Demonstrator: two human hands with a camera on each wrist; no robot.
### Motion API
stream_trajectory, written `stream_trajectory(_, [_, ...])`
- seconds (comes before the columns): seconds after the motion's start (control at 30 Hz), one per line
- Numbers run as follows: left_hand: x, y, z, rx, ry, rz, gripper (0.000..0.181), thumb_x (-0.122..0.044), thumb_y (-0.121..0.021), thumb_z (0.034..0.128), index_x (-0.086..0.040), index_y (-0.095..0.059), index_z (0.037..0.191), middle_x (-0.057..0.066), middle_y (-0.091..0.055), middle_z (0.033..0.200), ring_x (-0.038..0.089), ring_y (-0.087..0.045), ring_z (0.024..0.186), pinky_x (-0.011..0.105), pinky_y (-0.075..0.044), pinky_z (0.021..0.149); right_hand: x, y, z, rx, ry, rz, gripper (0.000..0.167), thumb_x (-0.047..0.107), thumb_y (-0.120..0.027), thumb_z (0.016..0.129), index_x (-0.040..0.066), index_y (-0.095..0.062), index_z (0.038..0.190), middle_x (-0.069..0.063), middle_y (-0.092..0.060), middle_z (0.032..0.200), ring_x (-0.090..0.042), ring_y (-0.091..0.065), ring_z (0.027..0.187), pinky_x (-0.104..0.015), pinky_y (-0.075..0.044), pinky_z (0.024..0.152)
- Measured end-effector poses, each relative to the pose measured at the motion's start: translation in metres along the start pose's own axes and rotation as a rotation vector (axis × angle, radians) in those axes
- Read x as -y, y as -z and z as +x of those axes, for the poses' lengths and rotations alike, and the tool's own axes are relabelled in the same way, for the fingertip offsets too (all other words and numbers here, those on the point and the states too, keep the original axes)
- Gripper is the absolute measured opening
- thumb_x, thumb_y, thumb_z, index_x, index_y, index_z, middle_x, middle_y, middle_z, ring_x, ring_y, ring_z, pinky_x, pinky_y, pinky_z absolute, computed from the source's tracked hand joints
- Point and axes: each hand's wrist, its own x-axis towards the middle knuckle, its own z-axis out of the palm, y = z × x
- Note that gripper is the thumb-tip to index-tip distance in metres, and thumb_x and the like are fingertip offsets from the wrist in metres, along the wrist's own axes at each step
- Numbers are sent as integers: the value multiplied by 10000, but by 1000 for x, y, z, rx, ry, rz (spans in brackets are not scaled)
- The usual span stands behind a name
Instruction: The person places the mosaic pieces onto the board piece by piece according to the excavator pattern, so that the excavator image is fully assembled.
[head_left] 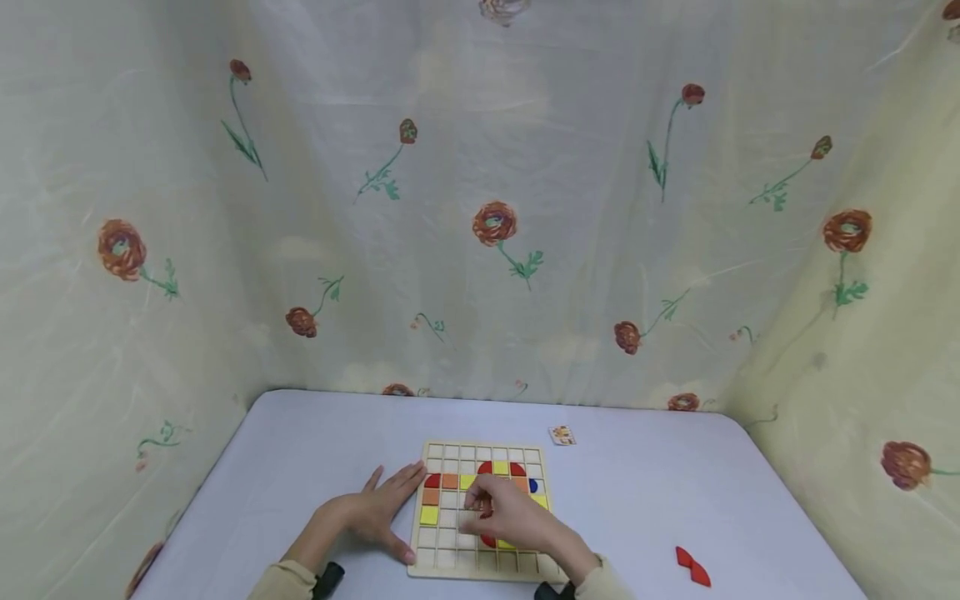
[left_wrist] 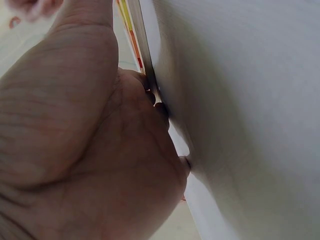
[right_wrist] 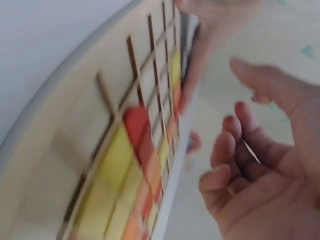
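A wooden grid board (head_left: 447,560) lies on the table, some squares filled with flat coloured pieces. Among these are a yellow square (head_left: 428,516), an orange square (head_left: 431,497) and a blue rounded piece (head_left: 533,485). Along the board's left edge rests my left hand (head_left: 375,510), its fingers straight and its thumb at the near corner. Over the middle of the board hovers my right hand (head_left: 517,515), hiding several squares. In the right wrist view its fingers are loosely bent, the thumb (right_wrist: 270,82) stands apart, and nothing is between them.
Two red pieces (head_left: 693,567) lie on the table to the right of the board. A small patterned card (head_left: 562,435) lies beyond the board's far right corner. Flowered curtains (head_left: 570,250) hang behind the white table (head_left: 322,433) and at its sides.
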Motion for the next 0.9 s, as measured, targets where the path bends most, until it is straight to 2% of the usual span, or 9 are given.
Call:
stream_trajectory(0.13, [-2, 1, -1, 1, 18, 3, 1243, -682, -754, 644, -117, -128, 1558, 49, -82, 1641, 247, -65, 1514, 601, 25, 1190, -16, 22, -32, 35, -34, 8, 320, 306, -800, 786, 117, -609, 961, -50, -612, 904, -130, -511, 796, -212, -423, 641])
stream_trajectory(0.23, [-3, 1, -1, -1, 21, 3, 1247, -682, -758, 637, -115, -135, 1557, 49, -84, 1641, 250, -68, 1513, 601, 25, 1190, -33, 36, -57, 44, -126, 24, 341, 301, -806, 778, 126, -594, 980, -30, -583, 907, -150, -499, 844, -237, -400, 648])
stream_trajectory(0.37, [-2, 0, -1, -4, 17, 8, 1250, -687, -755, 634, -116, -135, 1557, 46, -80, 1642, 250, -68, 1513, 601, 23, 1190, -60, 53, -91, 13, -267, 44, 364, 274, -810, 771, 95, -587, 995, -24, -556, 897, -178, -488, 875, -249, -395, 659])
stream_trajectory(0.43, [-2, 0, -1, -4, 18, 12, 1249, -686, -755, 633, -118, -136, 1557, 44, -79, 1642, 248, -69, 1513, 601, 22, 1190, -75, 62, -109, -15, -315, 55, 384, 283, -813, 765, 85, -581, 999, -22, -553, 897, -176, -486, 862, -240, -402, 651])
stream_trajectory(0.57, [-1, 0, -1, -3, 25, 10, 1250, -683, -760, 628, -124, -138, 1557, 45, -84, 1641, 250, -71, 1513, 602, 24, 1189, -108, 81, -144, -69, -312, 54, 423, 309, -792, 788, 47, -563, 1029, -41, -558, 924, -115, -475, 807, -222, -404, 618])
stream_trajectory(0.67, [-1, 1, -1, -4, 26, 1, 1247, -677, -765, 629, -123, -142, 1557, 52, -93, 1640, 255, -77, 1512, 607, 21, 1188, -131, 97, -164, -147, -321, 23, 442, 301, -776, 806, 13, -547, 1051, -52, -546, 915, -73, -454, 754, -220, -397, 606])
stream_trajectory(0.8, [-2, 1, -1, -4, 21, -8, 1243, -674, -765, 633, -122, -142, 1557, 56, -98, 1639, 257, -78, 1512, 610, 19, 1187, -152, 113, -181, -289, -426, -61, 474, 302, -793, 785, 3, -547, 1057, -38, -535, 889, -78, -442, 729, -211, -400, 601])
stream_trajectory(0.9, [-3, 1, -1, -1, 15, -11, 1242, -672, -764, 636, -121, -139, 1557, 54, -94, 1640, 255, -74, 1513, 608, 21, 1187, -162, 119, -188, -348, -479, -144, 449, 282, -802, 774, 6, -563, 1035, -26, -545, 886, -86, -453, 740, -208, -413, 623])
